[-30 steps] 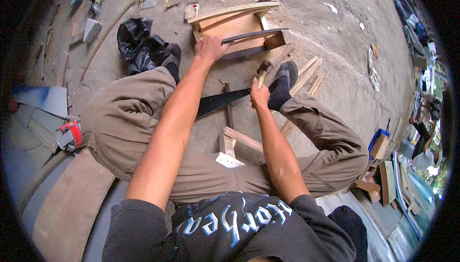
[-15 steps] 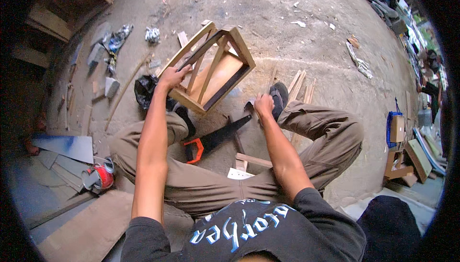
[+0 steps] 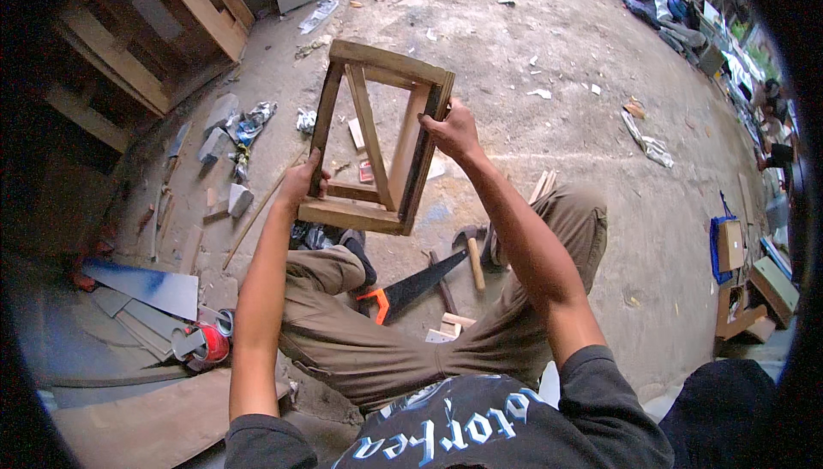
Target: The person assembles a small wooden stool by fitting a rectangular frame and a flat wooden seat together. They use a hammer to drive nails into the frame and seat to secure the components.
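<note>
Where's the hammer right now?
In the head view, the hammer lies on the concrete floor between the person's legs, just right of the orange-handled handsaw and below the wooden frame that both hands hold up.

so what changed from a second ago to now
The wooden frame went from lying on the ground under the left hand to being lifted and turned upright in front of the person. The right hand, earlier down by the right foot, now grips the frame's far side. The orange-handled saw and the hammer stayed on the ground between the legs.
</note>
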Demonstrator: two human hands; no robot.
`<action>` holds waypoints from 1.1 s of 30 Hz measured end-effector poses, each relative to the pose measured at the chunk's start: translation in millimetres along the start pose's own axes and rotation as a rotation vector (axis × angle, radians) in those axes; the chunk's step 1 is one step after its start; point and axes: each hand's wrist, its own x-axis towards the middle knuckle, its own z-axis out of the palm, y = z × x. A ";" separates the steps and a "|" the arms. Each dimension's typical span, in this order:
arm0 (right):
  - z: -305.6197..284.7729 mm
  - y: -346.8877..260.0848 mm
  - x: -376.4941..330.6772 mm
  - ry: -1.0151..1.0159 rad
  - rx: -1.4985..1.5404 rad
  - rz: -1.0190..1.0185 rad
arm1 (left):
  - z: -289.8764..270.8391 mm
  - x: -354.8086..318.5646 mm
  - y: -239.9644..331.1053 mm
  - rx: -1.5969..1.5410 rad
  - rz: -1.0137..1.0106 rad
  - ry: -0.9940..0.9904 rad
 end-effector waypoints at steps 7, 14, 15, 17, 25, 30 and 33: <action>-11.2 -46.8 1.1 0.033 -0.310 -0.096 | 63.5 13.2 -3.2 -0.370 -0.031 0.063; -1.1 -32.9 0.1 0.059 -0.315 -0.137 | 68.3 45.2 -19.8 -0.453 -0.060 0.175; -3.4 -26.8 3.4 0.056 -0.285 -0.142 | 64.9 48.1 -22.2 -0.429 -0.024 0.202; -16.9 -19.4 -1.6 0.026 -0.315 -0.042 | 75.0 33.8 -2.3 -0.299 0.035 0.198; -38.5 125.2 -12.9 -0.058 -0.014 0.319 | 111.6 43.8 8.7 -0.095 0.130 0.205; -39.5 275.1 -119.5 -0.173 -0.560 0.660 | 161.9 85.4 -55.9 0.442 0.158 0.265; 3.2 285.6 -214.0 -0.343 -0.656 0.690 | 165.9 84.4 -94.0 0.612 0.185 0.396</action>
